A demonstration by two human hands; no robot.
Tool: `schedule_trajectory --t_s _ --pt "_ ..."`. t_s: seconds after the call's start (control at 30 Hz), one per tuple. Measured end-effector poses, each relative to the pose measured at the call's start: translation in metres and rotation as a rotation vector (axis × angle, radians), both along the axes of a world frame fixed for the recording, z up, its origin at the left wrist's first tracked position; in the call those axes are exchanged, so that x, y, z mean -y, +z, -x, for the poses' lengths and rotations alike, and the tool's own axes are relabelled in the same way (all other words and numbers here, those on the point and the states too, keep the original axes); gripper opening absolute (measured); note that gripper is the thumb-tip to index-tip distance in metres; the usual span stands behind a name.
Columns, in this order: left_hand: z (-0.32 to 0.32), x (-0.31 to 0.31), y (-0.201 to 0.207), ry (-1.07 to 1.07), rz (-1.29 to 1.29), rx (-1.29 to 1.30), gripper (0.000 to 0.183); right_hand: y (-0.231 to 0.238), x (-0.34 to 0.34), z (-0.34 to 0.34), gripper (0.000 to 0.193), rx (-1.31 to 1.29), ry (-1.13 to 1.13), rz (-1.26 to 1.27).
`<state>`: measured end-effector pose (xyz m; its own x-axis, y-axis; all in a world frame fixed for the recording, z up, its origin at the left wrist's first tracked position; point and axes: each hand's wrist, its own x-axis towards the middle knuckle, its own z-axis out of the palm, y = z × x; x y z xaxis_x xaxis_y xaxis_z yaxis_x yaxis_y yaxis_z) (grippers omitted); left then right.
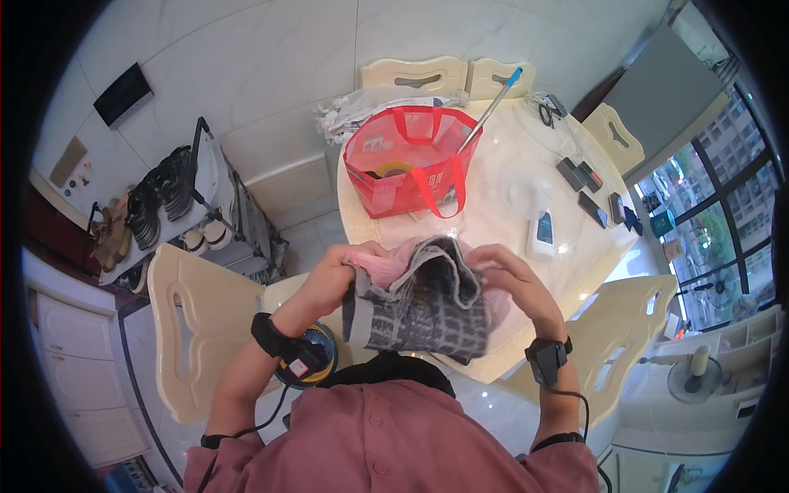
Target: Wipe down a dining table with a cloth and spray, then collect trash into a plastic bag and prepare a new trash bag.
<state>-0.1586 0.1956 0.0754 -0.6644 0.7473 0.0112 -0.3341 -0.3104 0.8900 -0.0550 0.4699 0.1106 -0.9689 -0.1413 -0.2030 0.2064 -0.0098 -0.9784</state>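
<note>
A dark grey checked cloth (419, 316) hangs in folds in front of my chest, over the near edge of the table. Bunched with it is a pink cloth (385, 267), which shows at the upper left and behind the right side. My left hand (329, 275) is closed on the left edge of both cloths. On the other side, my right hand (516, 279) has its fingers curled at the right edge of the bundle, where pink fabric shows; the fingertips are partly hidden and slightly blurred.
A red tote bag (386, 185) stands on the pale table (509, 148), with a blue-tipped metal rod (493, 107) leaning out of it. A white bottle (541, 234), dark boxes (579, 174) and a phone (592, 209) lie to the right. Cream chairs (197, 320) surround the table.
</note>
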Motion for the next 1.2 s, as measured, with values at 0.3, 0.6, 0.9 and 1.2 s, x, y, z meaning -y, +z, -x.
schedule_trajectory --t_s 0.3,0.6,0.9,1.2 --pt "-0.01 -0.018 0.009 0.155 0.197 0.105 0.028 0.017 0.06 -0.009 0.099 -0.24 0.371 -0.662" --pt "-0.013 -0.032 0.051 -0.025 -0.059 0.199 0.04 -0.008 0.047 -0.032 0.057 -0.251 -0.368 -0.4" --pt "-0.012 0.012 0.076 -0.194 0.007 0.007 0.049 -0.012 0.027 -0.045 0.046 -0.629 -0.768 0.736" --pt "-0.023 0.033 0.066 -0.164 0.017 -0.006 0.055 -0.037 0.004 -0.045 0.049 -0.193 0.226 -1.132"
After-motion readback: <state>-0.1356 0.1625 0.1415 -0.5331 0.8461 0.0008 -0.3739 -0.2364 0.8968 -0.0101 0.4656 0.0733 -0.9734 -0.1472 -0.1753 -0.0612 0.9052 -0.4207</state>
